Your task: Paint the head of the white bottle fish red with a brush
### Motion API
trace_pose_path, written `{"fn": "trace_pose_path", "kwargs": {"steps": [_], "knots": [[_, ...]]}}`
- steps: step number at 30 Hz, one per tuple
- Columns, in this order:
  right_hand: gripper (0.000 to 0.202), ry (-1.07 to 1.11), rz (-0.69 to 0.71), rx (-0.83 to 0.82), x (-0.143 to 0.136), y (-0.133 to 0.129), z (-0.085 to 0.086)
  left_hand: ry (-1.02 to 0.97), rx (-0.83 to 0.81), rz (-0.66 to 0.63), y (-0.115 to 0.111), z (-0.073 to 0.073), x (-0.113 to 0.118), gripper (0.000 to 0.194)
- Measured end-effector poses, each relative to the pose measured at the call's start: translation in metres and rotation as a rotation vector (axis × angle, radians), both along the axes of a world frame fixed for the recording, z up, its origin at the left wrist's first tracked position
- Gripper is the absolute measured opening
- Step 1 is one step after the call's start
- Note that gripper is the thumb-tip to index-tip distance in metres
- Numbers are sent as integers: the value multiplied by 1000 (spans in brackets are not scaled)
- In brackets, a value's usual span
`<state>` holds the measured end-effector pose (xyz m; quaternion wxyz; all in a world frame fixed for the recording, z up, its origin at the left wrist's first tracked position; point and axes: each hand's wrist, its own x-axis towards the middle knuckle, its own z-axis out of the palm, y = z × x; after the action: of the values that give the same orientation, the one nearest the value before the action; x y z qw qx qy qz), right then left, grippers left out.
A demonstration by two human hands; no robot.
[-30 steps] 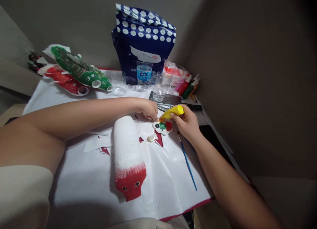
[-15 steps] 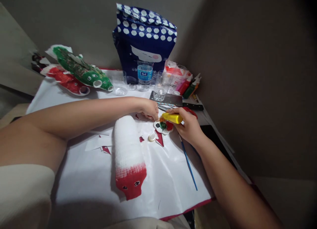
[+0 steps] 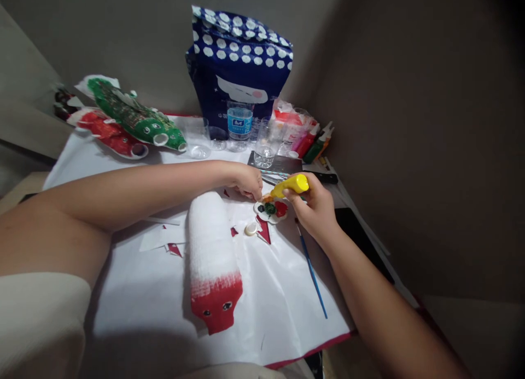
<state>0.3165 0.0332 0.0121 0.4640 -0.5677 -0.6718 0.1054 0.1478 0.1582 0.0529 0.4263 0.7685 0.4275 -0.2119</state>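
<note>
My right hand (image 3: pixel 318 204) is closed round a yellow paint bottle (image 3: pixel 292 186), tilted with its nozzle down over a small white palette (image 3: pixel 279 217). Dabs of black, green and red paint lie on that palette. At its left edge rests my left hand (image 3: pixel 248 182), fingers curled together; whether they pinch the palette's rim or something small is hidden. Below stands a white gauze-covered fish form (image 3: pixel 211 237) with a red painted end and two eyes. A small round white cap (image 3: pixel 251 228) lies just under the palette.
A blue paintbrush (image 3: pixel 314 275) lies at the right. Behind my hands are a cleaver (image 3: pixel 279 163), clear cups (image 3: pixel 264 149), a blue bag (image 3: pixel 241 56) and several paint bottles (image 3: pixel 315 146). Painted fish, green (image 3: pixel 135 116) and red (image 3: pixel 104 133), lie at the back left. Paper scraps (image 3: pixel 174 249) are scattered.
My right hand has tipped the yellow bottle further, raising its base up and to the right while the nozzle stays over the palette. My left hand has hardly moved.
</note>
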Motion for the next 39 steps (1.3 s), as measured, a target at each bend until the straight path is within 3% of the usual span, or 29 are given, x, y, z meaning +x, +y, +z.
{"fn": "trace_pose_path", "kwargs": {"steps": [11, 14, 36, 39], "knots": [[16, -75, -27, 90, -8, 7, 3, 8, 23, -22, -1, 0, 1, 27], [13, -120, 22, 91, -10, 8, 2, 5, 35, -31, -1, -1, 2, 26], [12, -190, 29, 133, -7, 11, -5, -6, 61, -30, 1, -3, 4, 33], [19, -178, 11, 153, -9, 10, -6, 1, 69, -34, 1, -3, 4, 33]]}}
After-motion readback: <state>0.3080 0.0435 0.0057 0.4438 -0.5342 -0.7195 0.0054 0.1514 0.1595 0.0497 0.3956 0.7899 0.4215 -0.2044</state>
